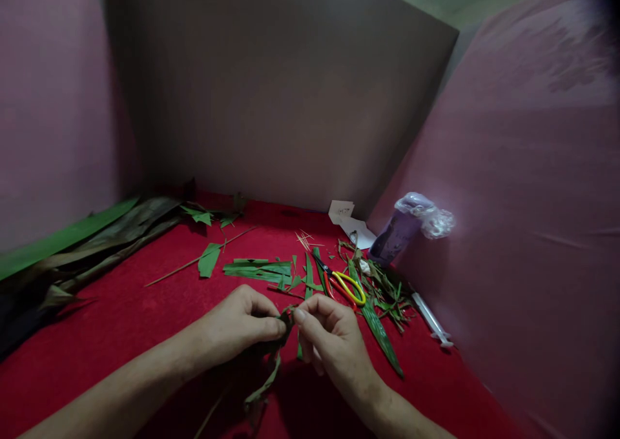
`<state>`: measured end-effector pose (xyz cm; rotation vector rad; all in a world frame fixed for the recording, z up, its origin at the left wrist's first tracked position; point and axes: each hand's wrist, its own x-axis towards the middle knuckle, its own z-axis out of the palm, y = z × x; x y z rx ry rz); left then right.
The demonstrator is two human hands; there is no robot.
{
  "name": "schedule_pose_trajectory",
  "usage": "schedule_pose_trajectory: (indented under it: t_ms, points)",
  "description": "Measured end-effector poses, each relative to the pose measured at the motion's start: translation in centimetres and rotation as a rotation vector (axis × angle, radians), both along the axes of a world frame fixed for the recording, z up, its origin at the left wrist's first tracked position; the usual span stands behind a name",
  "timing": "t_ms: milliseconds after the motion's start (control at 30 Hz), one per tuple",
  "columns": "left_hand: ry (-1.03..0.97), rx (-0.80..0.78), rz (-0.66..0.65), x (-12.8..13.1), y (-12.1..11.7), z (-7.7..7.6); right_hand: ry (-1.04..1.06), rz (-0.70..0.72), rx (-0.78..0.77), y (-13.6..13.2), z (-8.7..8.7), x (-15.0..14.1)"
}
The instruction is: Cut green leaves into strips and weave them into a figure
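Note:
Close in front of me, my left hand (237, 326) pinches a dark, withered leaf piece (285, 328) between thumb and fingers. Thumb and forefinger of my right hand (334, 336) press together at the upper end of the same piece. From it a curled, dry greenish strip (264, 387) hangs down. Just beyond my hands lie cut green leaf strips (261, 269). Scissors (343, 283) with red and yellow handles rest beyond my right hand, blades pointing away. Part of the leaf piece is hidden by my fingers.
Long leaves (97, 239) lie along the left wall. Thin wooden sticks (305, 240) and a white card (341, 211) are farther back. A heap of dry scraps (382, 290), a purple cup with clear plastic (394, 235) and a syringe (432, 321) stand or lie right, on red cloth (169, 316).

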<state>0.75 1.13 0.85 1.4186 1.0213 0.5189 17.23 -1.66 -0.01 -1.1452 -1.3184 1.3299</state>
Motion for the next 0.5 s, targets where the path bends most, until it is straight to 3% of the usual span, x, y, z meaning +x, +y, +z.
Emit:
schedule_pose_trajectory:
  t_ms: [500]
  points:
    - [0.029, 0.067, -0.014, 0.0, -0.1, 0.1, 0.051, -0.094, 0.067, 0.0, -1.1, -0.2]
